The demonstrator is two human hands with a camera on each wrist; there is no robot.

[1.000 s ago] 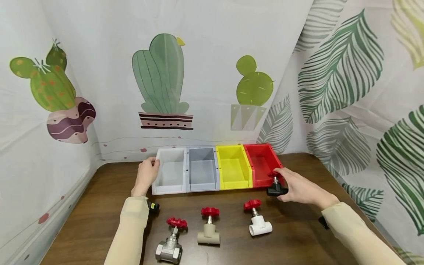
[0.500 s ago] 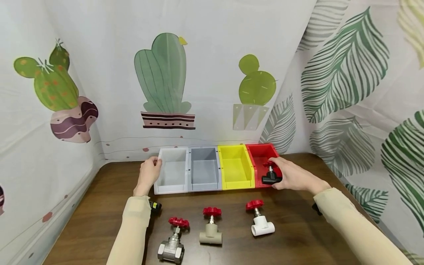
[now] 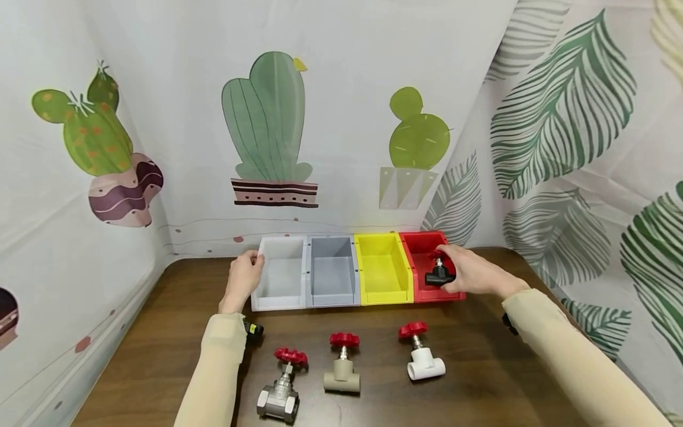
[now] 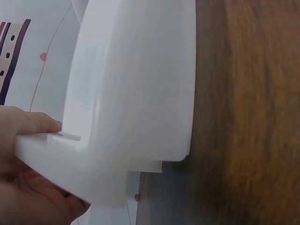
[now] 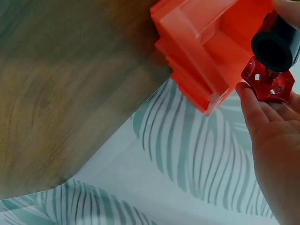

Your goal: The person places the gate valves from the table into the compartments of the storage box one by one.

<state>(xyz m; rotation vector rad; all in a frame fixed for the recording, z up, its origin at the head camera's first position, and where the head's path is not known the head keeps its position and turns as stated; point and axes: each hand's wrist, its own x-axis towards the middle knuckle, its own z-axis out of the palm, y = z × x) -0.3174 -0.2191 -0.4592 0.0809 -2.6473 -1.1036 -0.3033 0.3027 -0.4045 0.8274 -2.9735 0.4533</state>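
My right hand (image 3: 472, 270) holds a black tee-shaped valve (image 3: 440, 276) with a red handwheel, over the red bin (image 3: 427, 238) at the right end of the row. In the right wrist view the fingers lie at the red handwheel (image 5: 268, 84) and the thumb is on the black body (image 5: 276, 44). My left hand (image 3: 243, 279) grips the outer side edge of the white bin (image 3: 280, 303) at the row's left end. Up close in the left wrist view, thumb and fingers pinch the white bin's rim (image 4: 70, 154) from both sides.
Between the end bins stand a grey bin (image 3: 333, 300) and a yellow bin (image 3: 386, 296). On the wooden table (image 3: 373, 409) in front lie a metal valve (image 3: 278, 398), a beige valve (image 3: 342, 377) and a white valve (image 3: 425, 365), each with a red handwheel. A printed curtain (image 3: 347, 118) hangs behind.
My right hand has carried the black valve left and away from me, from the red bin's front right corner to over its inside. The left hand keeps its grip on the white bin.
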